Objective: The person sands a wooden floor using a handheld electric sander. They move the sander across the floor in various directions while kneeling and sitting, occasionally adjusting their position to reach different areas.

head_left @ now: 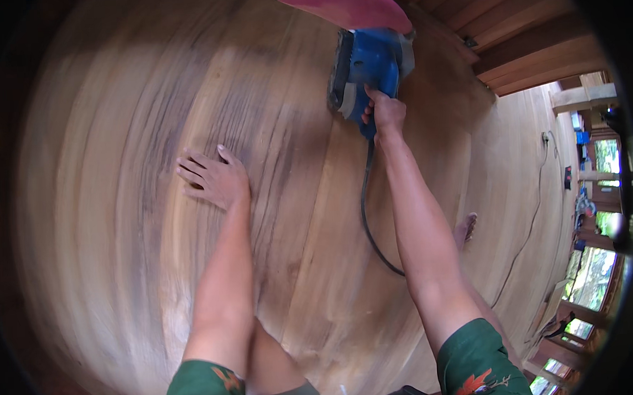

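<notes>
A blue belt sander (373, 62) with a pink dust bag (347, 7) is on the wooden plank floor (288, 199), ahead and right of centre. My right hand (385, 114) is closed around its rear handle. It seems tipped on its side, with the dark belt side facing left; whether it touches the planks I cannot tell. A black power cord (365, 202) runs from the handle back under my right forearm. To the left, my left hand (217, 179) lies flat on the planks, fingers spread, holding nothing. Dark streaks mark the wood around it.
Wooden wall boards (528, 33) rise at the far right. A thin cable (536, 216) trails across the floor on the right, past my bare foot (465, 229). Beyond it stand wooden posts, windows (594, 277) and assorted tools along the right edge.
</notes>
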The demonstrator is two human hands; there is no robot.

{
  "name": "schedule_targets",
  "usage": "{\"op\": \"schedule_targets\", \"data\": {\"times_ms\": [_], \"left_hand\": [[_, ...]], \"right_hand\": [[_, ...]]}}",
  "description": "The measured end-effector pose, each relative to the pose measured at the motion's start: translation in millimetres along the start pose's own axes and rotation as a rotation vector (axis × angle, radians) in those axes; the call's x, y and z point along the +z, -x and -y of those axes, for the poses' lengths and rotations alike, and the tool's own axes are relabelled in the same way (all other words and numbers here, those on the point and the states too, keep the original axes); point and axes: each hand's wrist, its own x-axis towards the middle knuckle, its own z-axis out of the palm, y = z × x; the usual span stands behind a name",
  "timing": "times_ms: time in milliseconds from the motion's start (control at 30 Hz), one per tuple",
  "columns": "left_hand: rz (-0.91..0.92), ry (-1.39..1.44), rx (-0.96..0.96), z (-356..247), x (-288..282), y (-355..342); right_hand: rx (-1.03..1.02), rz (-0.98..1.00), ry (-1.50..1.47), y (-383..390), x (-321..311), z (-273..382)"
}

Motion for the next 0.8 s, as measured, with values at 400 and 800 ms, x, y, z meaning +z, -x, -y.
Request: {"op": "schedule_targets", "data": {"times_ms": [400, 800], "left_hand": [[0.165, -0.207, -0.023, -26.8, -4.2, -2.0], [0.182, -0.232, -0.029, -23.7, 18.0, -5.3]], "right_hand": [[0.074, -0.127, 0.003, -65.9, 20.4, 32.8], [0.011, -0.211, -0.023, -112.3, -46.7, 16.6]]}}
